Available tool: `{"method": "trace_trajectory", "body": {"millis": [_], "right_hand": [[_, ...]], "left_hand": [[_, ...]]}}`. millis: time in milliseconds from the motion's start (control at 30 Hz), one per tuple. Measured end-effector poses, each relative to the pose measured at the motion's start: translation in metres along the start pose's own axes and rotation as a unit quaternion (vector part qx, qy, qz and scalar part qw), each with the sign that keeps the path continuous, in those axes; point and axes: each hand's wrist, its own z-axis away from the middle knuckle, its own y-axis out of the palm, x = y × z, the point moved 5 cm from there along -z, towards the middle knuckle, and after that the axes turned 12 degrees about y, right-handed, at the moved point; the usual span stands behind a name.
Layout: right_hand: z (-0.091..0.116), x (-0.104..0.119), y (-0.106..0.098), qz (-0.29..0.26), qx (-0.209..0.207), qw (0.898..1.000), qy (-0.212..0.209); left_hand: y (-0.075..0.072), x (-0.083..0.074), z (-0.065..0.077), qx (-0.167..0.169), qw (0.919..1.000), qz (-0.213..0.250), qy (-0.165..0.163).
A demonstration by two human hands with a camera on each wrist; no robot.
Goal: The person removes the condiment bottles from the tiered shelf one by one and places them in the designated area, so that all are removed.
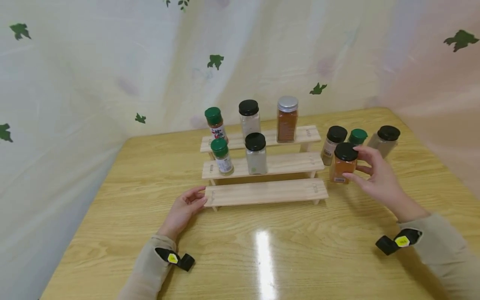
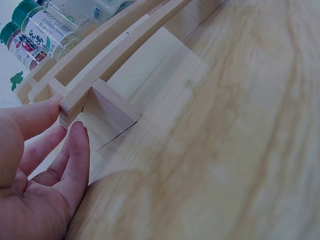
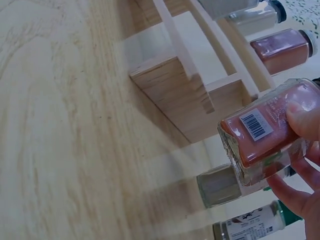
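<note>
My right hand (image 1: 378, 179) grips a glass spice jar (image 1: 344, 166) of orange powder with a black lid, thumb on one side and fingers on the other. In the right wrist view the orange jar (image 3: 267, 127) is off the table, its barcode label showing. The left hand (image 1: 184, 210) holds the left end of the bottom shelf of a three-tier wooden spice rack (image 1: 266, 192). The left wrist view shows its fingertips at the board end (image 2: 75, 102). On the middle tier stand a green-capped bottle (image 1: 223, 160) and a black-lidded jar (image 1: 256, 156).
The top tier bears a green-capped bottle (image 1: 215, 125), a black-lidded jar (image 1: 250, 118) and a silver-lidded jar (image 1: 287, 121). Right of the rack stand a black-lidded jar (image 1: 331, 146), a green-capped bottle (image 1: 357, 137) and another black-lidded jar (image 1: 383, 141). A leaf-patterned curtain (image 1: 93, 83) hangs behind.
</note>
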Motion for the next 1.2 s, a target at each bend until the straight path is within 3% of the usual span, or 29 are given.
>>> {"method": "trace_trajectory", "body": {"millis": [633,1200], "right_hand": [[-0.005,-0.027,0.01,0.001,0.023,0.999,0.049],[-0.009,-0.039,0.018,-0.02,0.033,0.999,0.036]], "left_hand": [[0.0,0.002,-0.001,-0.002,1.0,-0.005,-0.002],[0.001,0.003,-0.001,-0.007,0.9999,0.015,0.002]]}}
